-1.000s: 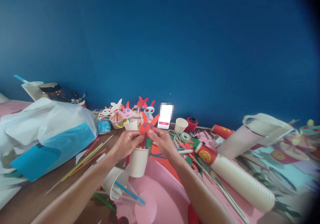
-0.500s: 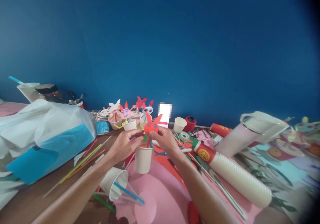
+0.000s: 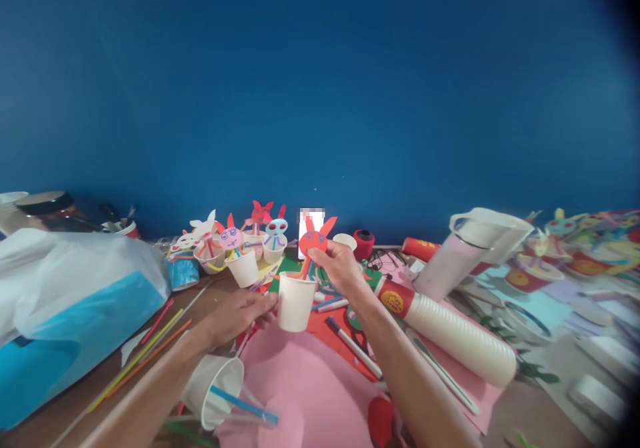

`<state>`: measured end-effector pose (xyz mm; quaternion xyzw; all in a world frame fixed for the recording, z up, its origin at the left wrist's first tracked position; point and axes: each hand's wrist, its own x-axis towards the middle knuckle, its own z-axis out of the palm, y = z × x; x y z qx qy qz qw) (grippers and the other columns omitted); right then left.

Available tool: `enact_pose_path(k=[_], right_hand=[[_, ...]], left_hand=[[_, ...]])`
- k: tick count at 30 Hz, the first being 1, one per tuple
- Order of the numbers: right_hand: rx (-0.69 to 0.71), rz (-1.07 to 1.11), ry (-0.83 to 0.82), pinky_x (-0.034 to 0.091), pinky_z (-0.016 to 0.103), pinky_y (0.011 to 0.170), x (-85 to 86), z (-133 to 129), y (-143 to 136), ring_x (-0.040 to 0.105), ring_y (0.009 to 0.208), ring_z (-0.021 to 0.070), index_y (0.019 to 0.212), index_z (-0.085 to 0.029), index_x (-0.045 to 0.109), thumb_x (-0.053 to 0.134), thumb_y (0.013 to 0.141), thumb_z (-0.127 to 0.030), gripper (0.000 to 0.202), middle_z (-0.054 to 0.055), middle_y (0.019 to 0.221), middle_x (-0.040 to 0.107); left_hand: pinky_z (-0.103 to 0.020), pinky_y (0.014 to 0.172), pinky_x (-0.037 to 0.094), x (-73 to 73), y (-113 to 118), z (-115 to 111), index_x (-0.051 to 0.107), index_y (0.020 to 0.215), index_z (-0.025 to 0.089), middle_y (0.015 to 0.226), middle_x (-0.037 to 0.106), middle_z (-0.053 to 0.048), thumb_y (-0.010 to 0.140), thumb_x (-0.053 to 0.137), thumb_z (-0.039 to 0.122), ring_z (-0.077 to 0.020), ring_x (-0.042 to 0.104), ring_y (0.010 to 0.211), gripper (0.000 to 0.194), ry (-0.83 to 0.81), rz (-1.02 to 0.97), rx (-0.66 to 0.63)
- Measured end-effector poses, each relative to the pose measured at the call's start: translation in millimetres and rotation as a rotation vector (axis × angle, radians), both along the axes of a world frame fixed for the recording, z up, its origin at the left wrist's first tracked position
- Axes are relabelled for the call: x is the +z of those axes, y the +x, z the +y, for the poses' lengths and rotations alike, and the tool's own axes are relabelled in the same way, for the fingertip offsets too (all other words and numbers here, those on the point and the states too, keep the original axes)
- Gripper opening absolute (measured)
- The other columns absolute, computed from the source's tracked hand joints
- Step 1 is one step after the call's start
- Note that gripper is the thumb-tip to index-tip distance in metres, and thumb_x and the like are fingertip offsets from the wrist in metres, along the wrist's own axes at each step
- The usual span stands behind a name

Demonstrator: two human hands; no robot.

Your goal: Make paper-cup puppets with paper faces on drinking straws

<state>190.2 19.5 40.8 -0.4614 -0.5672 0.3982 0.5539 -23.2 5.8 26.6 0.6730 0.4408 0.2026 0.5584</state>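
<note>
A red paper rabbit head (image 3: 313, 242) with drawn eyes and long ears stands above a white paper cup (image 3: 296, 305). My right hand (image 3: 341, 265) pinches the head's lower right edge between thumb and fingers. Orange strips run from the head down into the cup. Beside the cup's left wall is my left hand (image 3: 245, 313), its thumb and fingers apart, with the fingertips close to the cup; whether they touch it is not clear. Pink paper (image 3: 320, 381) lies below the cup.
Finished rabbit cups (image 3: 243, 268) line the back left. A tipped cup (image 3: 205, 385) with a blue straw lies front left. Rightward are a stack of cups (image 3: 460, 341), a pitcher (image 3: 450, 261) and markers (image 3: 355, 348). A white bag (image 3: 90, 268) sits left, a lit phone (image 3: 303, 231) behind.
My left hand has moved down from the rabbit head to the cup's side. My right hand still holds the head. The view has shifted right.
</note>
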Motion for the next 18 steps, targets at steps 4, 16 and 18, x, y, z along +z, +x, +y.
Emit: enact_pose_path(k=[4,16,18], right_hand=[[0.029,0.024,0.018,0.026,0.019,0.042,3.4,-4.2,-3.7,0.033,0.046,0.0067,0.071,-0.014,0.059,0.054,0.072,-0.034,0.021,-0.003,0.054,0.044],[0.06,-0.026,0.02,0.035,0.019,0.046,2.9,-9.7,-10.2,0.043,0.053,0.0095,0.083,-0.014,0.064,0.053,0.075,-0.034,0.025,0.0,0.063,0.053],[0.064,-0.024,0.03,0.034,0.018,0.044,3.5,-9.9,-10.5,0.042,0.052,0.009,0.083,-0.014,0.064,0.053,0.074,-0.033,0.024,0.0,0.063,0.053]], left_hand=[[-0.024,0.06,0.044,-1.2,12.2,-7.9,0.063,0.101,0.017,0.098,0.065,-0.011,0.075,0.052,0.045,-0.0208,0.058,0.081,0.039,-0.082,-0.174,-0.008],[-0.041,0.089,0.039,-3.5,21.3,-15.0,0.059,0.109,0.017,0.113,0.06,-0.014,0.057,0.073,0.036,-0.0314,0.052,0.105,0.058,-0.313,-0.449,0.064],[-0.042,0.09,0.038,-3.0,22.4,-16.4,0.059,0.11,0.016,0.114,0.059,-0.015,0.056,0.074,0.035,-0.0317,0.051,0.106,0.058,-0.309,-0.457,0.074]])
